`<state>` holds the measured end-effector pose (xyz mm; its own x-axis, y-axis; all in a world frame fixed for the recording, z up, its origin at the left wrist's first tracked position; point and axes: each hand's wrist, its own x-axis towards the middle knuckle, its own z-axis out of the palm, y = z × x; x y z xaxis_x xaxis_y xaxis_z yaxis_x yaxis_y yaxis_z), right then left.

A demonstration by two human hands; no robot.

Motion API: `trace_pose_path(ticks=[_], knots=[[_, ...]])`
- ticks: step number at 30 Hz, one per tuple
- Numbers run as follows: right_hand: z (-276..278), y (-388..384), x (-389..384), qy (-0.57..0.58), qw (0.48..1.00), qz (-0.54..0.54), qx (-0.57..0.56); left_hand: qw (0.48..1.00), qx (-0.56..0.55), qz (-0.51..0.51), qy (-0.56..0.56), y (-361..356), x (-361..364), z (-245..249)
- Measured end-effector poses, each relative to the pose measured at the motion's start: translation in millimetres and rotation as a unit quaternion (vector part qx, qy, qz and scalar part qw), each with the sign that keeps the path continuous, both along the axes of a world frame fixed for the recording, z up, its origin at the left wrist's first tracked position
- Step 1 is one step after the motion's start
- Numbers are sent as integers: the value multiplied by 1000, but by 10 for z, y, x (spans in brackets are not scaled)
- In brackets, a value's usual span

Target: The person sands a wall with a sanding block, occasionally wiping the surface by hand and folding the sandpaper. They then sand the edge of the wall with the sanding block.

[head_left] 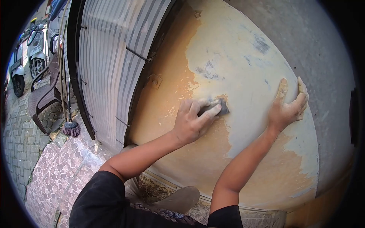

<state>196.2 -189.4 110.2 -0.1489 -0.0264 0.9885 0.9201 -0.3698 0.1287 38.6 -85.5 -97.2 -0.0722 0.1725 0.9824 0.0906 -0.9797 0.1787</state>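
My left hand (195,118) pinches a folded dark grey piece of sandpaper (223,106) against a large curved panel (243,133). The panel has pale cream-white filler over a tan-orange surface, with ragged borders between the two and grey scuffed patches higher up. My left hand is near the middle of the panel, where the cream and tan areas meet. My right hand (288,105) lies at the panel's right edge, dusted with pale powder. Its thumb is stretched flat on the surface and apart from the fingers, which reach over the edge.
A striped translucent sheet (110,57) in a black frame, with metal rods sticking out, stands left of the panel. Farther left are a brown plastic chair (45,93), a brush (71,128) and parked scooters (37,57). Patterned tiles (57,163) cover the floor.
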Motion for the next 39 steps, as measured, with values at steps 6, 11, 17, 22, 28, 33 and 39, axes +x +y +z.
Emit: trace_pose_path(ticks=[6,11,17,22,28,33,39], knots=[[-14,-31,-11,14,1000,6,-15,997,-46,51,-22,83,-273,173],[-8,-30,-35,29,999,25,-15,976,-96,93,-170,334,-136,412],[-12,0,-20,20,1000,22,-10,997,-22,12,67,-16,-292,-389],[-8,-45,-64,35,999,28,-19,986,-107,61,-117,387,-285,331],[0,-17,-37,23,999,21,-17,999,-20,30,17,8,-208,-340],[-6,-49,-31,23,999,27,-23,994,-74,49,-63,293,-318,141],[-23,-23,-41,29,999,15,-9,998,-41,39,-15,36,-123,-222]])
